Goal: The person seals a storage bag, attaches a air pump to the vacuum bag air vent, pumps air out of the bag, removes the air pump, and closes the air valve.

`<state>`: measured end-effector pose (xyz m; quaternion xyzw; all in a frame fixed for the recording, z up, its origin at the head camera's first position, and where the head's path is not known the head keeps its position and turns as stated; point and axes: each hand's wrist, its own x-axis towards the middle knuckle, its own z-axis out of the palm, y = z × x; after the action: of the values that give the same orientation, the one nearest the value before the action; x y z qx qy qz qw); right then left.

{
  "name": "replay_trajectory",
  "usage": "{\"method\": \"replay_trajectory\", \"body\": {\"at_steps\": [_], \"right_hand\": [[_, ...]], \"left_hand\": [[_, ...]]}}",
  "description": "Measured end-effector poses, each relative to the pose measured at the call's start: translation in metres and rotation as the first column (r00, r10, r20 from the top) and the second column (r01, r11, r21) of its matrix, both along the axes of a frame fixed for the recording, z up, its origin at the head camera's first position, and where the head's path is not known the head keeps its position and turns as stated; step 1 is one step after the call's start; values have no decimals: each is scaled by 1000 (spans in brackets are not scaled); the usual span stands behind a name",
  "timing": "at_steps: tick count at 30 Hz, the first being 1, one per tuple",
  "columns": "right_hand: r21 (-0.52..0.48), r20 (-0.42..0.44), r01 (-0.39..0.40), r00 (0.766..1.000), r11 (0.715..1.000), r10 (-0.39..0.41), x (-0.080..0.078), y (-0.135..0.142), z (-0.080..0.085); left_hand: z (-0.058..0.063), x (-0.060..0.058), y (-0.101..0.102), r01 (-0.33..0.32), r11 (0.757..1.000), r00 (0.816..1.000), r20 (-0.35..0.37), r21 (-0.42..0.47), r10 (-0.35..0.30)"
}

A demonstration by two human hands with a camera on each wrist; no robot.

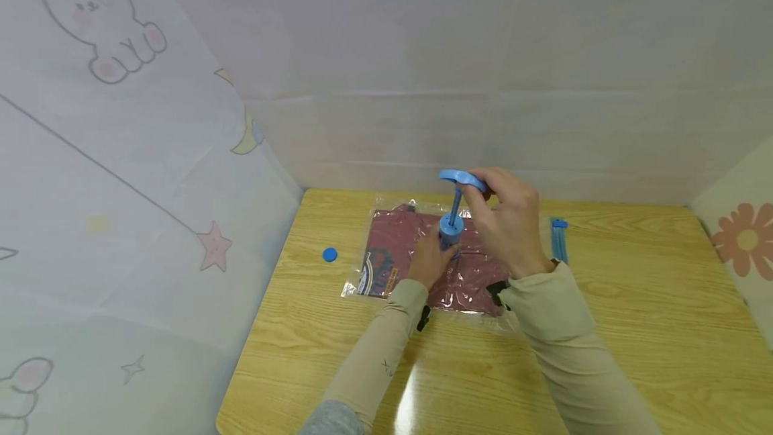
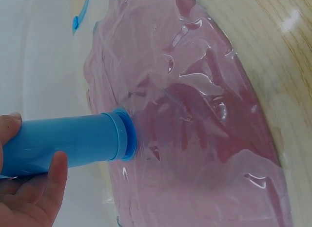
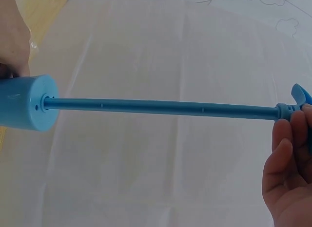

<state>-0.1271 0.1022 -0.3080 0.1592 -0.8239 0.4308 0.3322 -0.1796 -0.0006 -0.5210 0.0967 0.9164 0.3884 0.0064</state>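
Note:
A blue hand pump [image 2: 73, 141] stands on a clear plastic bag [image 1: 471, 297] that holds a folded maroon garment [image 1: 392, 230]. In the left wrist view, the pump's base meets the bag's wrinkled film. My left hand [image 1: 427, 260] grips the barrel, fingers on one side and thumb on the other. Above it, my right hand [image 1: 508, 220] holds the pump's handle [image 1: 459, 177]. A long stretch of the rod [image 3: 161, 106] shows between barrel and handle in the right wrist view.
A small round blue cap [image 1: 329, 254] lies on the wooden table [image 1: 296, 341], left of the bag. To the right of the bag is a flat blue strip-like item [image 1: 559, 240], partly behind my right forearm. Pale sheeted walls stand behind and at the left.

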Motion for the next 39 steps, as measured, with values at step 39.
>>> {"method": "replay_trajectory", "body": {"at_steps": [39], "right_hand": [[106, 419, -17, 908, 994, -29, -14, 9, -71]], "left_hand": [[-2, 3, -2, 17, 1000, 1000, -22, -4, -17]]}}
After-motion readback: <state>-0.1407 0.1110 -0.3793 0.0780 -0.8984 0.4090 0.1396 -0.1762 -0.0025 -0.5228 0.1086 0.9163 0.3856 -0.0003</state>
